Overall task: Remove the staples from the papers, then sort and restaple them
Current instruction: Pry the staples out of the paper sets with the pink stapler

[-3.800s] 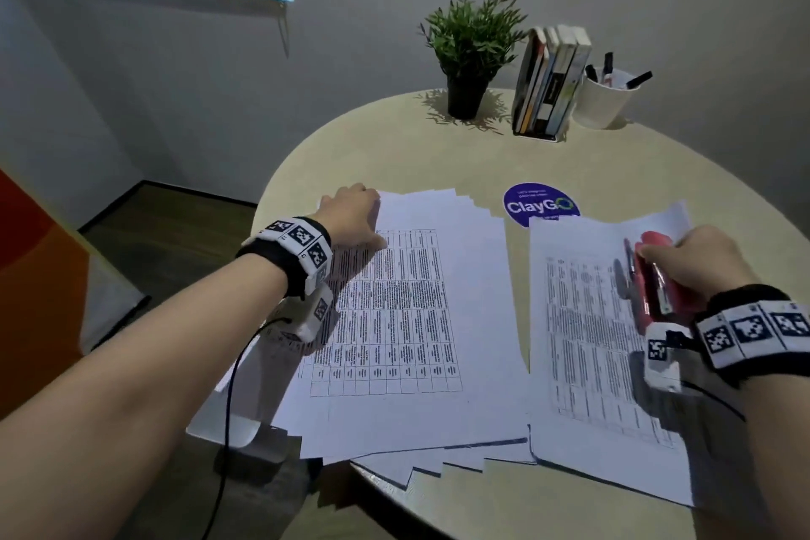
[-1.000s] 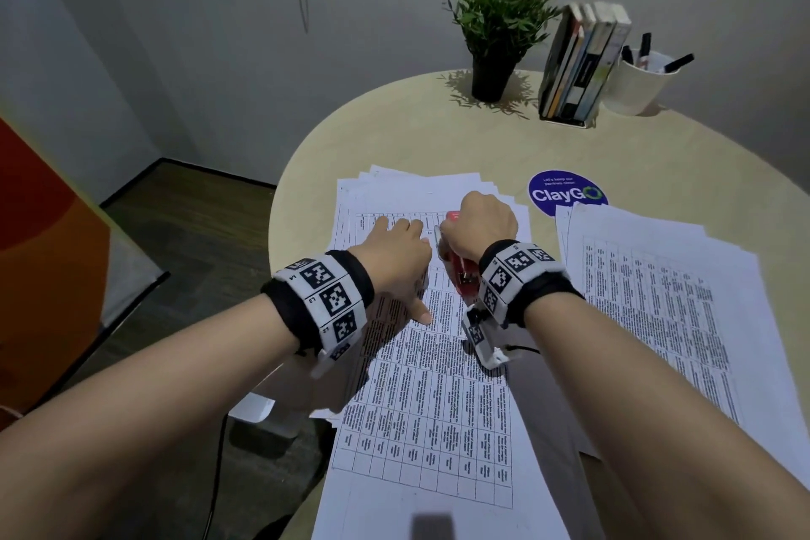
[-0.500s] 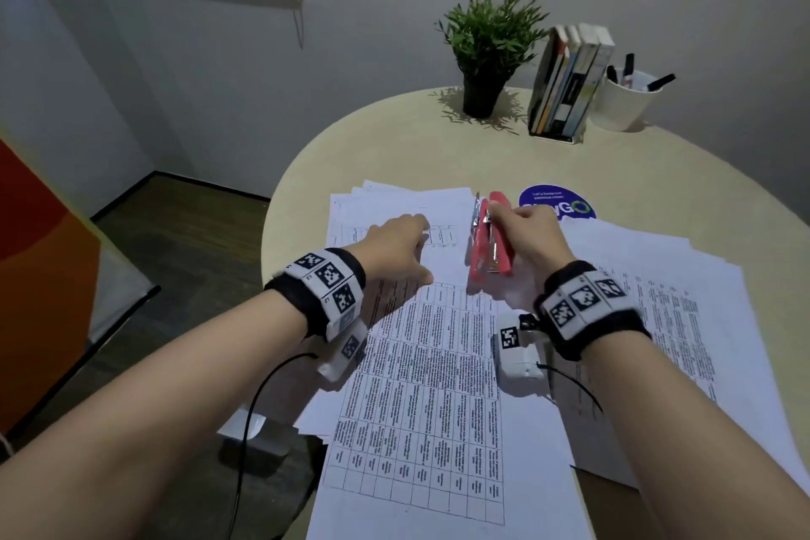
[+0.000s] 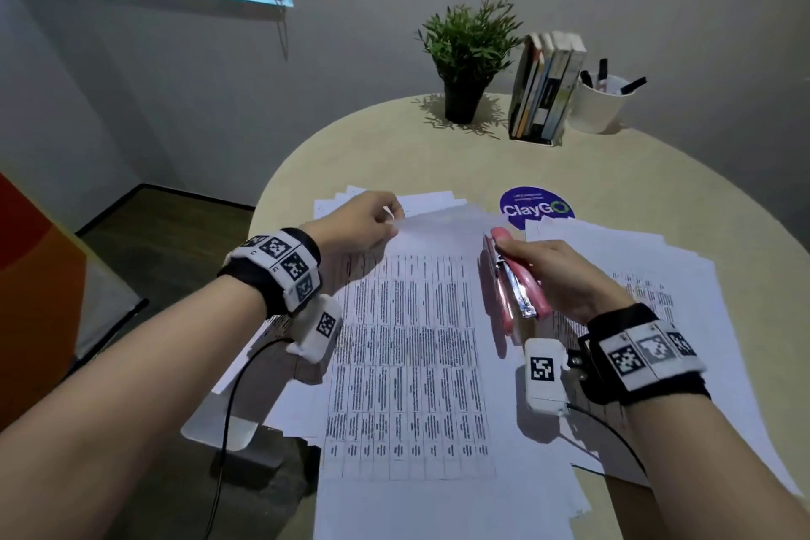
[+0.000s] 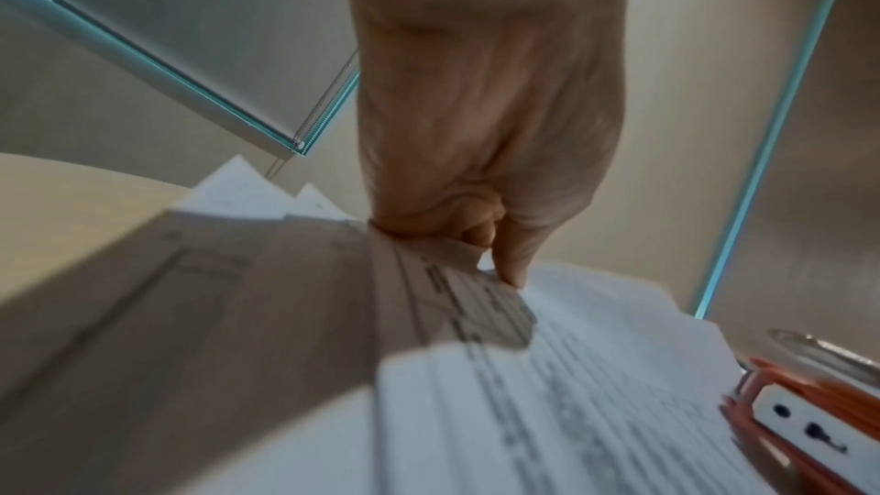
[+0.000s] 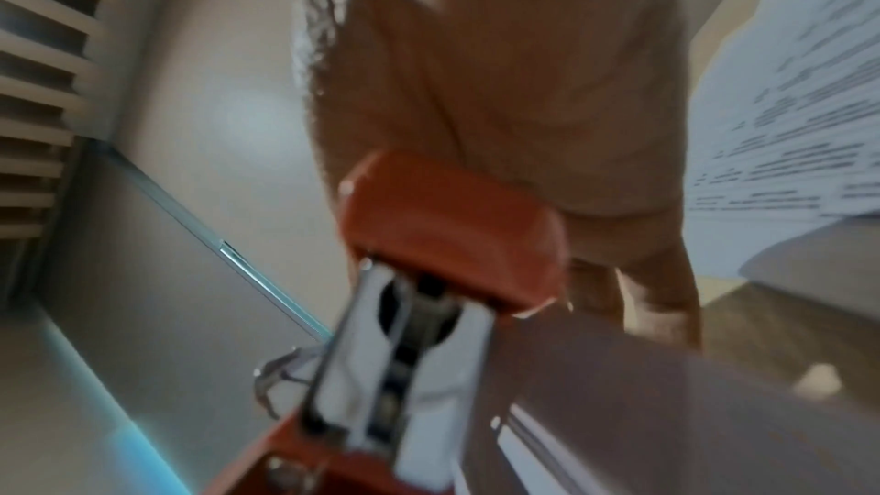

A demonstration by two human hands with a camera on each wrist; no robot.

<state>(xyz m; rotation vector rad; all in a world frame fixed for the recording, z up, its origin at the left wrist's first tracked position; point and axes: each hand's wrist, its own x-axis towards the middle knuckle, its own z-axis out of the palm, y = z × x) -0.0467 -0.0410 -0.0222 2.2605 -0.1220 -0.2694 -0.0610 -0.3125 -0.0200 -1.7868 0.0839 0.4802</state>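
Observation:
A stack of printed table sheets [image 4: 412,364] lies fanned across the near left of the round table [image 4: 394,145]. My left hand [image 4: 364,224] pinches the top left corner of the top sheet [image 5: 457,270] and lifts it off the stack. To its right, my right hand [image 4: 552,272] grips a red stapler [image 4: 513,281] just above the sheets, its length pointing away from me. The stapler's red body [image 6: 447,228] and metal base fill the right wrist view. A second pile of printed sheets [image 4: 657,289] lies under my right forearm.
At the back of the table stand a potted plant [image 4: 469,57], a row of books [image 4: 548,88] and a white cup of markers [image 4: 605,101]. A round purple sticker [image 4: 537,208] lies behind the papers. The table edge [image 4: 263,206] drops to the floor at left.
My left hand went from lying flat on the sheet to pinching and raising its top corner. My right hand drew the stapler right, away from the corner it was pressing a second ago.

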